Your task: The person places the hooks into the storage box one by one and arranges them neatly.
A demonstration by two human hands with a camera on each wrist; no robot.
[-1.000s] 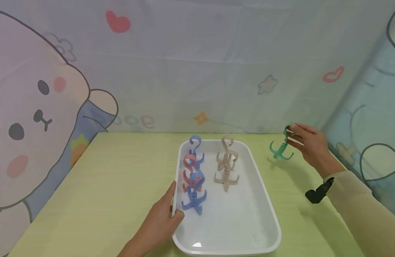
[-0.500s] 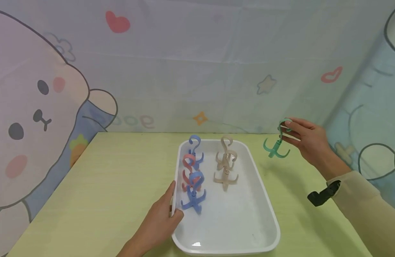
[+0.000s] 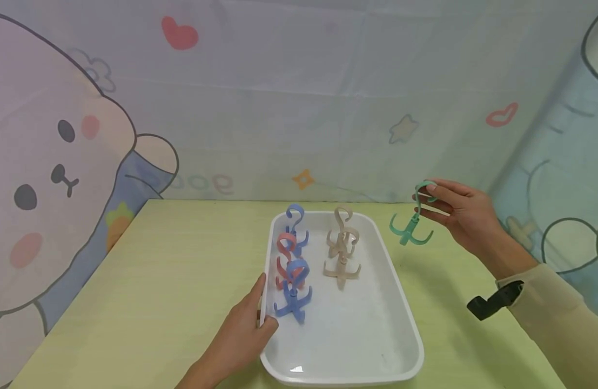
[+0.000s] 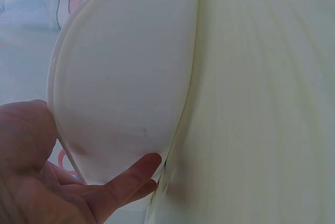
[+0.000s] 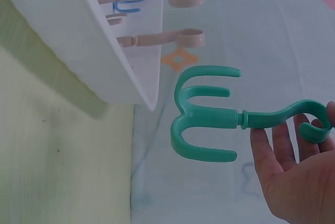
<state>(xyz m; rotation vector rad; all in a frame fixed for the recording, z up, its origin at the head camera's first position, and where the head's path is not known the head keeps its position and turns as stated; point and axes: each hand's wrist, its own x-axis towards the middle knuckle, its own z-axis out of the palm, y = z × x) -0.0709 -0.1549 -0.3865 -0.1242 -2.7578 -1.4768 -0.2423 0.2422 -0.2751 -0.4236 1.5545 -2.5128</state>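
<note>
My right hand pinches a green four-armed hanging hook by its curled top. The hook hangs above the table, to the right of the white tray, with its prongs apart from the rim. In the right wrist view the fingers lie behind the green hook's stem. My left hand grips the tray's left side, thumb over the rim and fingers against the outer wall. Along the tray's left side stand two blue hooks with a pink hook between them. Two beige hooks stand farther right.
The tray sits on a pale yellow-green table. A printed cloth backdrop rises behind the table's far edge, and a side cloth hangs at the right. A black strap piece juts from my right wrist.
My right hand has carried the green hook leftward, closer to the tray; it rose a little, then the hook sank slightly. The left hand and the hooks in the tray stay put.
</note>
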